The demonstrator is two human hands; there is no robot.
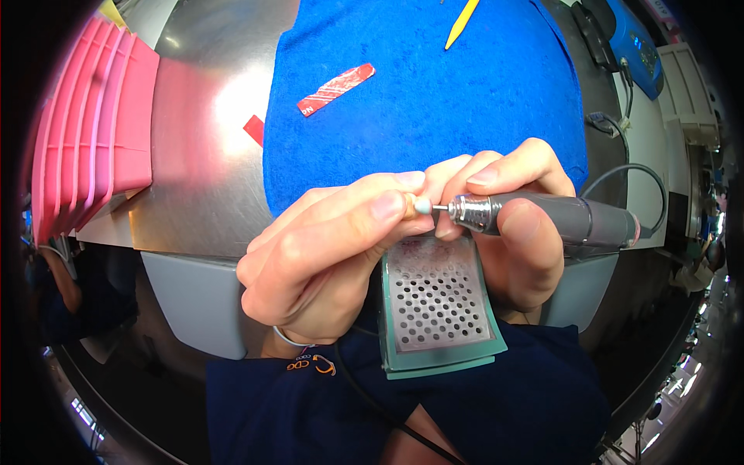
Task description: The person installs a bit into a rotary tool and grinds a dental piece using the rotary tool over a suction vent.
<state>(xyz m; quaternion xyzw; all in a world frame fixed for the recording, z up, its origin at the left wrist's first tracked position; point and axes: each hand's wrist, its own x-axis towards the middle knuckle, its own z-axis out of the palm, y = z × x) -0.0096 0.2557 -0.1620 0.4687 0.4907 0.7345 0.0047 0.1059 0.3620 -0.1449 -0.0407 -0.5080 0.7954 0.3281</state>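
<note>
My right hand [519, 209] grips a grey rotary handpiece [585, 222] with a silver collar, laid nearly level and pointing left. A thin metal shank ends in a small pale grey-blue rounded tip [422, 205]. My left hand [325, 248] is closed in a pinch around a small beige piece [410, 206], mostly hidden by the fingers. The tip appears to touch that piece or sit right against it. Both hands meet just above a green-edged holder with a perforated metal plate [442, 306].
A blue towel [434, 101] covers the metal bench [205, 116]. On it lie a torn red strip [336, 90] and a yellow pointed stick [461, 25]. Pink bins [97, 132] stand at left. A blue control box [635, 46] sits at far right, beside the handpiece's looping cable [659, 182].
</note>
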